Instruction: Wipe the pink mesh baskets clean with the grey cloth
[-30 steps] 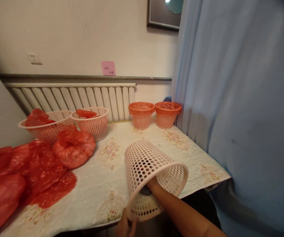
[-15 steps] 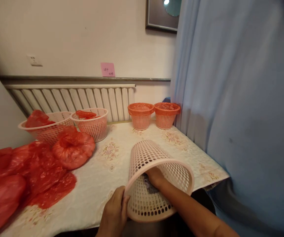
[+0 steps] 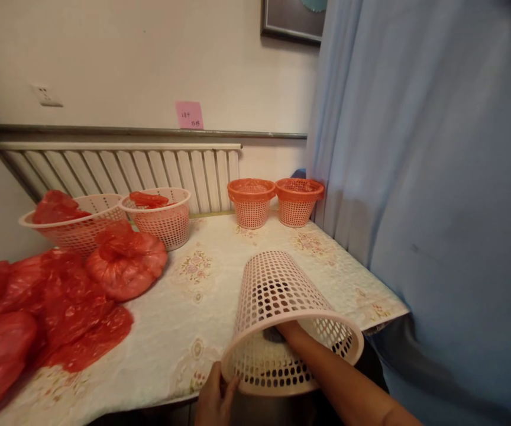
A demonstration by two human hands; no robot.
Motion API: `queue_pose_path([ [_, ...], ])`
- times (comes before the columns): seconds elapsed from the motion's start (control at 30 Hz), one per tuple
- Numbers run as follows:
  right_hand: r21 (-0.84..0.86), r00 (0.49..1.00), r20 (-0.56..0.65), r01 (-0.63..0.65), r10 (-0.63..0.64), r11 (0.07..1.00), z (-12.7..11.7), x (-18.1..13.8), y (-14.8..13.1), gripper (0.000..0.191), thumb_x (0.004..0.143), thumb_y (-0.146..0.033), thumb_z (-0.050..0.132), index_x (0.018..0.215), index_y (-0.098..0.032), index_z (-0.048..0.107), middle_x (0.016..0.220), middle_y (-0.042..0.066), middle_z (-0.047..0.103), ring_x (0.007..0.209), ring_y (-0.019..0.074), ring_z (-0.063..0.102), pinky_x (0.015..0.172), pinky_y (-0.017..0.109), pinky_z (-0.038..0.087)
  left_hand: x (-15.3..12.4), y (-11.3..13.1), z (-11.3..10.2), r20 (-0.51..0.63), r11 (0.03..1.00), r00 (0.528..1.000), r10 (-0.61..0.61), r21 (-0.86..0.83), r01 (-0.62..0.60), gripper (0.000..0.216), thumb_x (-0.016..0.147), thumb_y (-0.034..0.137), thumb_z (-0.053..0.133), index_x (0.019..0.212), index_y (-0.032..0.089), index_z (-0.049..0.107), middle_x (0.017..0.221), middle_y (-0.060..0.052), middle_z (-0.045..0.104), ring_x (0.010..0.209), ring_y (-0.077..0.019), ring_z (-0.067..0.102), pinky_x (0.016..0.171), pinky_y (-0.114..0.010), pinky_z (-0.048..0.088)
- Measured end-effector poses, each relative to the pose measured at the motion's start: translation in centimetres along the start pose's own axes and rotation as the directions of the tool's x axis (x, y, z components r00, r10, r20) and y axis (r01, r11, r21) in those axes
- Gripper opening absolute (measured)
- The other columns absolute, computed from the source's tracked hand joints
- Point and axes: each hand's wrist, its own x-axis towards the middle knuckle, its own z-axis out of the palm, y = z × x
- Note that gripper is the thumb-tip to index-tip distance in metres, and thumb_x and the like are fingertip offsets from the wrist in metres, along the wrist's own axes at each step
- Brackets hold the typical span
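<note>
A pale pink perforated plastic basket (image 3: pixel 300 315) lies tilted on its side at the table's front edge, its wide mouth towards me. My left hand (image 3: pixel 216 395) grips the left of its rim, thumb and fingers closed on it. Through the mouth reaches my right hand (image 3: pixel 287 331), partly hidden by the rim and wall. It presses a dark grey cloth (image 3: pixel 272 335) against the inside of the basket; only a little of the cloth shows.
Left on the flowered tablecloth (image 3: pixel 158 337) lie red plastic bags (image 3: pixel 78 307). Behind them stand two pink baskets (image 3: pixel 167 228) with red plastic inside. Two smaller baskets (image 3: pixel 252 210) lined with red bags stand at the back, near a blue curtain (image 3: pixel 415 177). A radiator (image 3: pixel 149 171) lines the wall.
The basket's mouth has dropped and shifted slightly right, with my left hand lower on its rim. My right hand and the cloth sit deeper inside. The whole view has shifted slightly.
</note>
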Motion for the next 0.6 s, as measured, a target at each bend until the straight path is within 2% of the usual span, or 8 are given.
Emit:
queue_pose_path([
  [0.07, -0.024, 1.0, -0.001, -0.012, 0.012, 1.0, 0.4, 0.6, -0.3, 0.03, 0.087, -0.039, 0.044, 0.109, -0.025, 0.06, 0.122, 0.01, 0.058, 0.122, 0.0266, 0.047, 0.105, 0.048, 0.033, -0.2, -0.6, 0.4, 0.003, 0.998, 0.999, -0.048, -0.045, 0.048, 0.046, 0.08, 0.063, 0.045, 0.081, 0.019, 0.058, 0.063, -0.002, 0.066, 0.058, -0.0207, 0.063, 0.057, -0.031, 0.052],
  [0.13, -0.04, 1.0, 0.016, 0.0, 0.001, 0.999, 1.2, 1.4, -1.1, 0.029, 0.088, -0.035, 0.045, 0.109, -0.023, 0.06, 0.12, 0.012, 0.058, 0.12, 0.027, 0.048, 0.104, 0.05, 0.034, 0.0, -0.6, 0.2, -0.019, 0.999, 0.999, -0.042, -0.02, 0.042, 0.044, 0.082, 0.061, 0.044, 0.074, 0.02, 0.057, 0.058, -0.001, 0.064, 0.057, -0.0202, 0.062, 0.057, -0.031, 0.051],
  [0.27, -0.033, 0.989, 0.106, 0.102, -0.098, 0.994, 4.2, 2.0, -4.4, 0.029, 0.09, -0.027, 0.041, 0.112, -0.021, 0.059, 0.118, 0.011, 0.06, 0.114, 0.0224, 0.054, 0.098, 0.041, 0.042, 1.0, 0.9, -1.4, -0.126, 0.986, 0.987, 0.105, 0.14, -0.087, 0.034, 0.085, 0.05, 0.045, 0.067, 0.022, 0.051, 0.056, 0.002, 0.058, 0.053, -0.0164, 0.057, 0.052, -0.025, 0.048],
  [0.4, -0.018, 0.934, 0.265, 0.254, -0.24, 0.967, 6.5, 0.7, -7.3, 0.037, 0.081, -0.012, 0.043, 0.11, -0.023, 0.063, 0.113, 0.003, 0.064, 0.109, 0.0176, 0.056, 0.097, 0.033, 0.042, 2.3, 3.1, -4.4, -0.142, 0.945, 0.967, 0.212, 0.282, -0.166, 0.024, 0.087, 0.038, 0.045, 0.069, 0.022, 0.049, 0.058, 0.005, 0.054, 0.051, -0.0136, 0.054, 0.05, -0.022, 0.044],
  [0.5, -0.059, 0.89, 0.355, 0.327, -0.287, 0.943, 6.0, 0.3, -7.7, 0.041, 0.073, -0.007, 0.047, 0.104, -0.024, 0.067, 0.109, 0.001, 0.066, 0.103, 0.0171, 0.059, 0.094, 0.028, 0.042, 3.1, 4.5, -6.6, -0.106, 0.91, 0.962, 0.253, 0.362, -0.199, 0.02, 0.089, 0.036, 0.043, 0.075, 0.023, 0.049, 0.06, 0.005, 0.055, 0.052, -0.0136, 0.056, 0.052, -0.022, 0.044],
  [0.6, -0.168, 0.895, 0.366, 0.332, -0.254, 0.928, 4.1, 1.4, -7.2, 0.031, 0.072, -0.013, 0.053, 0.096, -0.023, 0.069, 0.105, 0.004, 0.067, 0.101, 0.0207, 0.059, 0.092, 0.03, 0.043, 3.6, 6.2, -8.0, -0.047, 0.875, 0.963, 0.265, 0.43, -0.22, 0.017, 0.091, 0.036, 0.041, 0.082, 0.024, 0.049, 0.066, 0.003, 0.058, 0.058, -0.0147, 0.059, 0.056, -0.023, 0.045],
])
